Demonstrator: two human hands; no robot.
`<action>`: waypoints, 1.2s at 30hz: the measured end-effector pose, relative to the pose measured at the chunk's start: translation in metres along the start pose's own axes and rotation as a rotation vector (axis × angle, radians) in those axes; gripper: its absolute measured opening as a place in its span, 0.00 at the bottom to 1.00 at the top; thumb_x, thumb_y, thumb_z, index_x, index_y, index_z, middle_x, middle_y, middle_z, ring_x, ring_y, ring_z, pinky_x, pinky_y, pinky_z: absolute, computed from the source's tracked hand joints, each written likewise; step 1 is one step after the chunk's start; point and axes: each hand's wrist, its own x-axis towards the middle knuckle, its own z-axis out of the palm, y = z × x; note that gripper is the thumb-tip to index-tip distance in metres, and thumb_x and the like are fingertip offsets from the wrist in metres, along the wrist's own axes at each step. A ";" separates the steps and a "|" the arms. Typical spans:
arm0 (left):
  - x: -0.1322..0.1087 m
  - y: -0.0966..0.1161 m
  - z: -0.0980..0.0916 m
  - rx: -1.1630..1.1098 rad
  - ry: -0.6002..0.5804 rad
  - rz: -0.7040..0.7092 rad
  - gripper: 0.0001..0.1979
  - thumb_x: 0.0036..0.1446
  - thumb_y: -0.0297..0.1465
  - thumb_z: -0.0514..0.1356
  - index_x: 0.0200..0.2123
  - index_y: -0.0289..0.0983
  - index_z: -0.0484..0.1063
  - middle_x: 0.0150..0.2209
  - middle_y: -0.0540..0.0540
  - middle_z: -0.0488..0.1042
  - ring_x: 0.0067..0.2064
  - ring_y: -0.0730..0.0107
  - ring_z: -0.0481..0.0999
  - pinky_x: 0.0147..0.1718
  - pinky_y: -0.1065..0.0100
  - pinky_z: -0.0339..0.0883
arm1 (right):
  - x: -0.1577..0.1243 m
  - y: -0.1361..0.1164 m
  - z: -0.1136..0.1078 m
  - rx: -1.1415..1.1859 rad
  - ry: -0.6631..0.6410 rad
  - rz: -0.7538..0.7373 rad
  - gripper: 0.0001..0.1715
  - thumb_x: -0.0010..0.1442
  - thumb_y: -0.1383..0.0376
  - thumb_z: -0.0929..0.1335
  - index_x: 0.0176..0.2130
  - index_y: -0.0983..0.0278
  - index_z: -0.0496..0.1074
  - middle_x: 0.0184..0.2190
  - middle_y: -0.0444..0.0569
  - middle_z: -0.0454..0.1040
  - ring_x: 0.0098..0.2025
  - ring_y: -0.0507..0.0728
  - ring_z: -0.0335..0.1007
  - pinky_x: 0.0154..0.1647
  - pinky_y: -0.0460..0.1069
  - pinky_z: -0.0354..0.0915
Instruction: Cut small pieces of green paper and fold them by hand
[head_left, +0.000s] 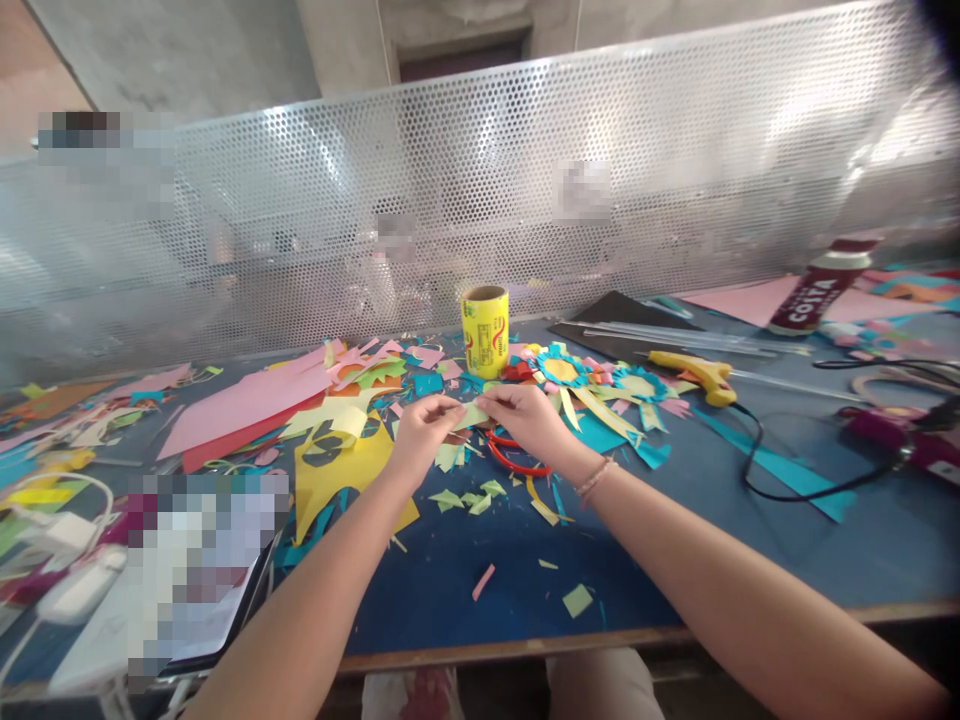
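My left hand [426, 432] and my right hand [525, 420] meet over the middle of the blue table. Between them is a small piece of light green paper [471, 414], pinched by the fingertips of both. Just below my hands lie several folded light green paper pieces [480, 497]. Beside my right hand are red scissor handles [519, 466], partly hidden by that hand. A yellow tape roll [485, 332] stands upright behind my hands. Blue and yellow paper flowers [561, 368] with ribbon-like strips lie to the right of it.
Pink sheets [247, 408] and cut yellow paper [345, 470] lie to the left, near a tablet-like device [202, 580]. On the right are a yellow glue gun [694, 372] with a black cord and a tilted Costa bottle [821, 290]. A perforated metal screen [450, 200] borders the back.
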 end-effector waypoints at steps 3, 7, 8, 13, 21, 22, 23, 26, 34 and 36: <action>0.001 -0.001 -0.001 0.029 -0.018 0.012 0.11 0.40 0.37 0.65 0.24 0.35 0.72 0.22 0.50 0.73 0.23 0.70 0.74 0.28 0.66 0.71 | 0.001 0.003 0.001 -0.037 -0.016 -0.031 0.19 0.55 0.55 0.63 0.20 0.65 0.66 0.18 0.44 0.66 0.23 0.51 0.61 0.24 0.46 0.58; 0.003 -0.004 -0.002 0.036 -0.014 0.033 0.11 0.40 0.38 0.65 0.21 0.35 0.71 0.20 0.51 0.71 0.23 0.71 0.72 0.28 0.67 0.70 | 0.001 0.003 0.001 -0.082 -0.022 -0.031 0.19 0.55 0.57 0.62 0.19 0.64 0.63 0.17 0.43 0.64 0.22 0.50 0.59 0.23 0.46 0.56; 0.003 -0.004 -0.002 0.032 -0.011 0.032 0.11 0.39 0.38 0.65 0.20 0.35 0.71 0.19 0.51 0.71 0.23 0.71 0.72 0.28 0.67 0.70 | 0.000 0.003 0.001 -0.079 -0.024 -0.022 0.18 0.55 0.58 0.62 0.19 0.64 0.63 0.17 0.43 0.63 0.22 0.50 0.59 0.23 0.46 0.56; 0.003 -0.004 -0.001 -0.002 -0.004 0.004 0.12 0.37 0.37 0.66 0.19 0.35 0.70 0.18 0.52 0.70 0.21 0.73 0.70 0.25 0.70 0.68 | -0.001 0.003 0.002 -0.007 -0.044 0.034 0.17 0.55 0.58 0.62 0.20 0.64 0.62 0.18 0.42 0.62 0.23 0.51 0.65 0.24 0.46 0.60; 0.005 -0.006 -0.003 -0.031 -0.014 -0.002 0.12 0.37 0.37 0.67 0.22 0.34 0.74 0.20 0.50 0.72 0.21 0.74 0.70 0.25 0.69 0.70 | 0.001 0.006 0.003 -0.047 -0.001 -0.003 0.13 0.54 0.60 0.63 0.24 0.66 0.70 0.22 0.47 0.71 0.26 0.53 0.66 0.27 0.47 0.63; 0.005 -0.006 -0.003 -0.036 -0.011 -0.002 0.12 0.37 0.37 0.67 0.22 0.34 0.74 0.20 0.50 0.73 0.21 0.74 0.70 0.26 0.69 0.70 | 0.002 0.006 0.003 -0.042 0.002 -0.005 0.13 0.53 0.61 0.64 0.25 0.66 0.71 0.23 0.47 0.72 0.27 0.53 0.67 0.28 0.47 0.63; 0.006 -0.006 -0.003 -0.038 -0.008 -0.003 0.12 0.36 0.37 0.67 0.22 0.34 0.74 0.21 0.50 0.73 0.21 0.74 0.71 0.26 0.69 0.70 | 0.002 0.006 0.003 -0.038 0.006 -0.004 0.12 0.53 0.61 0.64 0.26 0.66 0.72 0.23 0.48 0.73 0.27 0.53 0.67 0.28 0.48 0.64; 0.006 -0.005 -0.003 -0.034 -0.007 -0.010 0.12 0.36 0.38 0.67 0.23 0.34 0.75 0.21 0.49 0.73 0.21 0.73 0.71 0.27 0.68 0.71 | 0.001 0.006 0.003 -0.044 0.016 -0.005 0.12 0.53 0.61 0.64 0.26 0.66 0.72 0.23 0.47 0.73 0.26 0.53 0.65 0.27 0.47 0.63; 0.007 -0.007 -0.004 -0.051 -0.029 -0.019 0.13 0.36 0.37 0.67 0.23 0.34 0.75 0.22 0.49 0.74 0.21 0.74 0.71 0.28 0.68 0.71 | 0.001 0.003 0.002 -0.095 0.015 -0.015 0.12 0.53 0.61 0.64 0.26 0.66 0.72 0.21 0.46 0.71 0.24 0.52 0.63 0.26 0.46 0.60; 0.007 -0.007 -0.004 -0.035 -0.028 -0.008 0.13 0.36 0.37 0.67 0.23 0.34 0.74 0.22 0.49 0.74 0.22 0.73 0.71 0.28 0.68 0.71 | 0.000 0.003 0.002 -0.121 0.017 -0.031 0.12 0.53 0.62 0.63 0.26 0.66 0.72 0.21 0.46 0.71 0.24 0.51 0.62 0.26 0.46 0.59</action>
